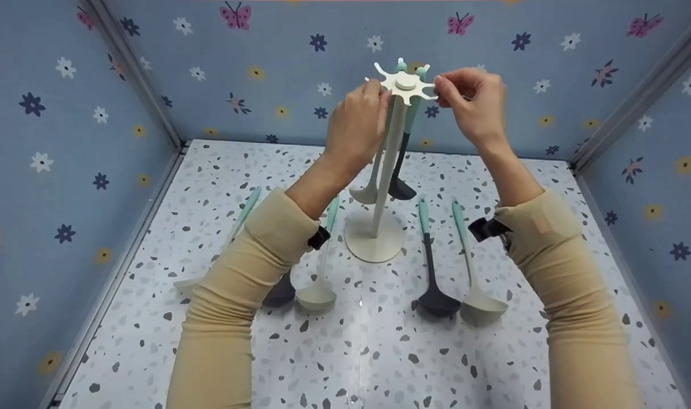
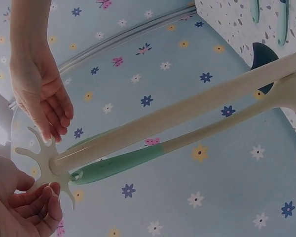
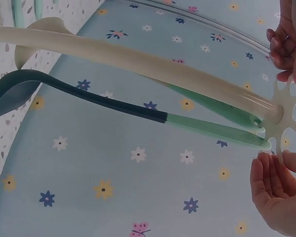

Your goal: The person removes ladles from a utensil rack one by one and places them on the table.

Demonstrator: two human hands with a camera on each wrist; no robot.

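Note:
A cream utensil stand (image 1: 395, 136) stands upright on a round base, with a wheel of hooks (image 1: 405, 83) on top. My left hand (image 1: 356, 122) pinches a hook on the wheel's left side between thumb and fingers. On the right side, my right hand (image 1: 477, 105) pinches another hook by its tip. Two ladles hang from the far hooks by their mint green handles: a dark ladle (image 3: 108, 103) and a cream ladle (image 2: 207, 131). Both bowls hang above the tabletop, behind the pole.
On the speckled tabletop (image 1: 351, 352), a dark ladle (image 1: 439, 303) and a cream ladle (image 1: 484, 304) lie right of the base. Left of it lie another cream ladle (image 1: 317, 295), a dark one (image 1: 281, 292) and a pale utensil (image 1: 187, 286), partly hidden by my left sleeve. Flowered walls enclose the table.

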